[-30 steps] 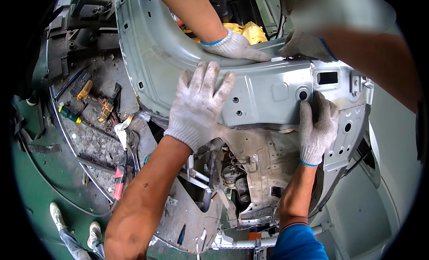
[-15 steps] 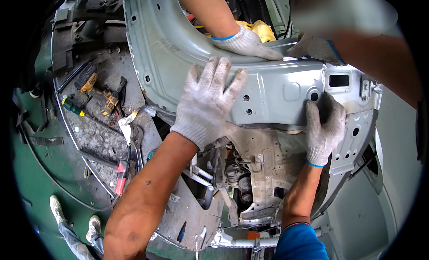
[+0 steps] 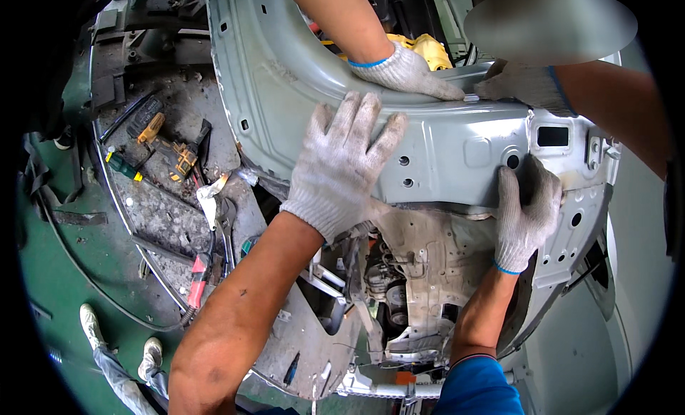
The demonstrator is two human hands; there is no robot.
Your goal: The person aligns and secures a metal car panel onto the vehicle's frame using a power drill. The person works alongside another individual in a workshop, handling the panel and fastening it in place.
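A pale grey-green car body panel (image 3: pixel 449 140) with punched holes lies across the middle. My left hand (image 3: pixel 339 158), in a whitish knit glove, rests flat on it with the fingers spread. On the panel's lower right part is my gloved right hand (image 3: pixel 529 215), thumb held apart from the fingers beside a round hole; its fingertips are partly hidden. Across from me, another person's gloved hand (image 3: pixel 407 72) presses along the panel's far edge. That person's other gloved hand (image 3: pixel 524 87) touches the same edge, close to the first.
To the left, a dirty grey platform (image 3: pixel 164 215) carries a yellow-and-black cordless drill (image 3: pixel 171 144), a green screwdriver (image 3: pixel 123 165), a wrench (image 3: pixel 226 233) and a red-handled tool (image 3: pixel 198 279). A black hose (image 3: pixel 93 279) trails over the green floor. Below the panel sits a beige underbody section (image 3: pixel 428 251).
The whole view has shifted slightly, so the panel and tools appear a little farther right. Both my hands and the other person's hands keep nearly the same places on the panel.
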